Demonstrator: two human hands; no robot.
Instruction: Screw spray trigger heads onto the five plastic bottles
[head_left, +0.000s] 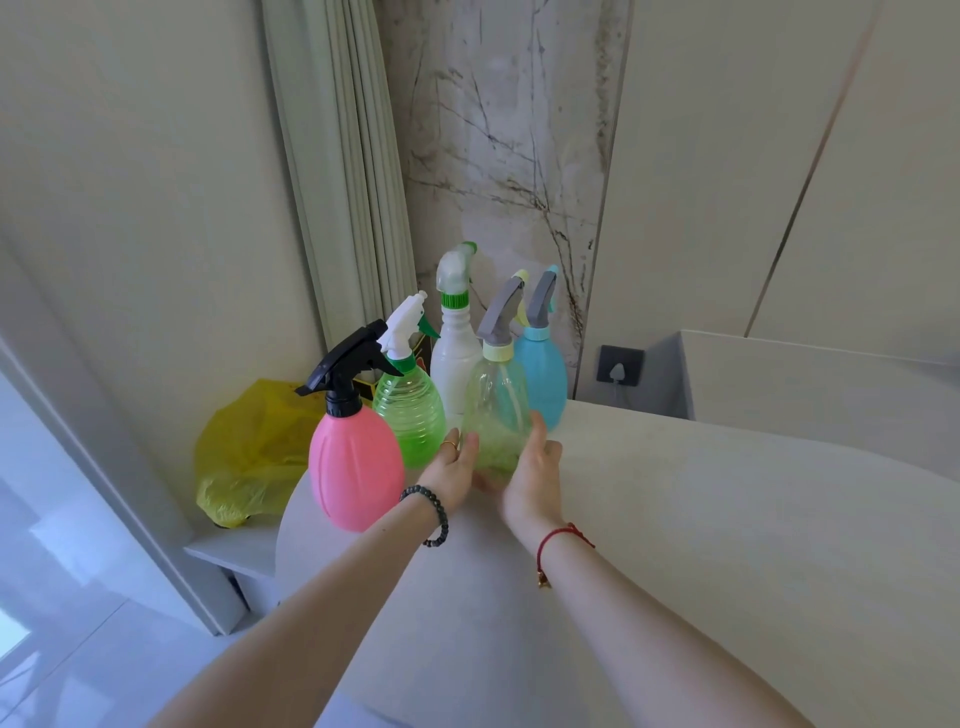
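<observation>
Several spray bottles stand at the far left edge of a pale round table (675, 519), each with a trigger head on top. A pink bottle (356, 467) has a black head. Behind it stand a ribbed green bottle (410, 415) with a white head, a tall white bottle (456, 369) and a blue bottle (543, 379) with a grey head. My left hand (454, 470) and my right hand (535, 475) clasp the base of a clear pale-green bottle (496, 410) with a grey head, one hand on each side.
A yellow plastic bag (249, 452) lies on a low ledge left of the table. A curtain (343, 171) hangs behind the bottles. A wall socket (618, 366) with a plug sits to the right, next to a grey box-like edge (753, 379).
</observation>
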